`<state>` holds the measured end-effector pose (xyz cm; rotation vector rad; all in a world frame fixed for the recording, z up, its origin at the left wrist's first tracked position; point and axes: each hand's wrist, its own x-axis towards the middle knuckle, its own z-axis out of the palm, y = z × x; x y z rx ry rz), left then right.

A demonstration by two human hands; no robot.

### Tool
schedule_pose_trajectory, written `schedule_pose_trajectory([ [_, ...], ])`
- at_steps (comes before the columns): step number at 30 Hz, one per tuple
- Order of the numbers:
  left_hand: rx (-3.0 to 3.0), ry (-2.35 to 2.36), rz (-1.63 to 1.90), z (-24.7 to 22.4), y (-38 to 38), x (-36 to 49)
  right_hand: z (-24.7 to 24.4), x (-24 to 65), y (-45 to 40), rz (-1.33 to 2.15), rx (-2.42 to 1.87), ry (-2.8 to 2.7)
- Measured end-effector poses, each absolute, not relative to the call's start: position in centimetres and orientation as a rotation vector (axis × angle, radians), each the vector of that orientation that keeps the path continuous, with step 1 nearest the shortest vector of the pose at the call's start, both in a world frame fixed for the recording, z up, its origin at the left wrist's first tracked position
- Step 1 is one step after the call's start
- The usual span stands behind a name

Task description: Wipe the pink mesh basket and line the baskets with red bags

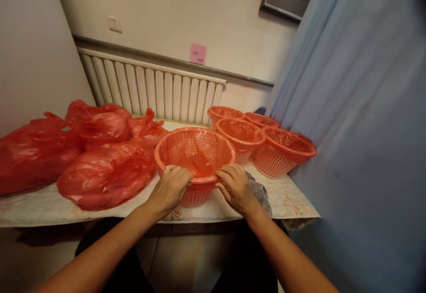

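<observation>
- Far left on the table [293, 200], several full red bags [106, 173] lie bunched against one another. The nearest one sits close to the front edge, and light shines off its creased plastic.
- Above the bags, a socket [115, 25] is set in the pale wall [159, 5]. Below it runs a white radiator [166, 91], behind the table.
- The left hand [169, 189] is at the near left rim of the front basket [196, 197]. Its fingers are close together and clamped on the rim, over the folded plastic; where its thumb presses is hard to tell.
- The front basket stands upright near the front edge of the table, just right of the bags and between the two hands. A thin red liner [199, 149] covers its inside and folds over the rim. Holes show in its lower wall.
- A pink note [198, 54] with handwriting is on the wall, beyond the front basket.
- The right hand [238, 189] is at the near right rim, its fingers bent over the edge and its thumb lower, clamped on the rim and the liner.
- Just beside the right hand, a grey cloth [261, 193] lies on the table, partly hidden.
- Behind and to the right, four more baskets [274, 162] stand upright in a close group.
- Higher up hangs a dark frame [282, 0].
- Far right, a blue curtain [359, 107] hangs beside the table.
</observation>
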<state>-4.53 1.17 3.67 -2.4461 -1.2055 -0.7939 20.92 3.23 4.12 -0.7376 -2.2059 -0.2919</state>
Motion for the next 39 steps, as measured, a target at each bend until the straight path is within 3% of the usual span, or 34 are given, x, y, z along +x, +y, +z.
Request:
schedule_pose_trajectory([
  [7,-2.586,-1.113,-0.798,5.8,0.5,-7.3,3.6,18.1,4.0,-0.537,-0.838,-2.397],
  [13,-2.463,-1.086,-0.777,3.7,-0.3,-4.4,3.8,13.8,1.9,-0.583,-0.941,-2.354],
  [19,-2.532,-0.936,-0.743,3.3,2.0,-8.1,4.0,18.3,4.4,-0.525,-0.768,-2.479],
  [24,-2.654,-1.043,-0.708,4.2,1.8,-9.6,3.4,20.8,5.6,-0.331,-0.802,-2.391],
  [30,-2.634,-1.06,-0.721,5.0,-0.6,-5.0,3.3,20.3,4.6,-0.147,-0.673,-2.262],
  [34,-2.545,-1.12,-0.818,4.3,-0.3,-3.6,2.2,21.1,3.3,-0.065,-0.795,-1.736],
  [36,-2.505,-1.135,-0.847,3.9,0.0,-3.7,1.1,21.4,2.8,0.099,-0.963,-1.38],
  [39,-2.488,-1.124,-0.842,3.6,0.3,-4.0,-0.2,21.1,2.6,0.644,-1.062,-1.086],
])
